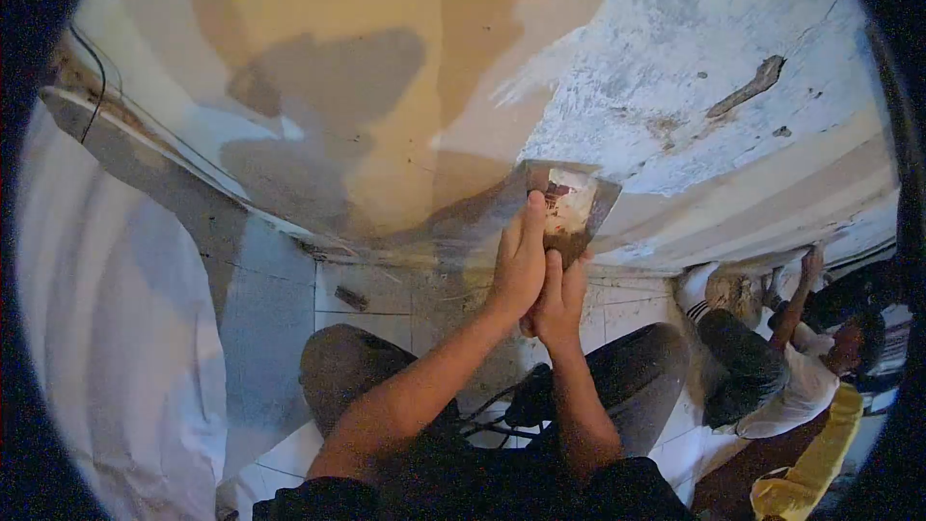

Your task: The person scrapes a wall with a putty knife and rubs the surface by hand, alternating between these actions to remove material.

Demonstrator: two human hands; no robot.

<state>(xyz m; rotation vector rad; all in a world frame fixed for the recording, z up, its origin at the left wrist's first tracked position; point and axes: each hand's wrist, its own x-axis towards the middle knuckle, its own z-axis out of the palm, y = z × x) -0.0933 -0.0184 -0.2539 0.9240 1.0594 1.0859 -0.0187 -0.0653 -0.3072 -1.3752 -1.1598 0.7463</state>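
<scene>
A wide metal scraper with a worn, shiny blade has its broad edge against the lower wall, at the border between tan paint and a bare whitish patch. My left hand is on the scraper, its thumb or a finger stretched up along the blade's left side. My right hand is wrapped round the lower end, right beside the left hand. The handle itself is hidden by my fingers. Shadows fall over the tan painted wall on the left.
Debris lies on the tiled floor along the wall's foot, with a dark chunk at left. Pale sheeting covers something on the left. At right, another person crouches by the wall near a yellow cloth. The wall has a gouge.
</scene>
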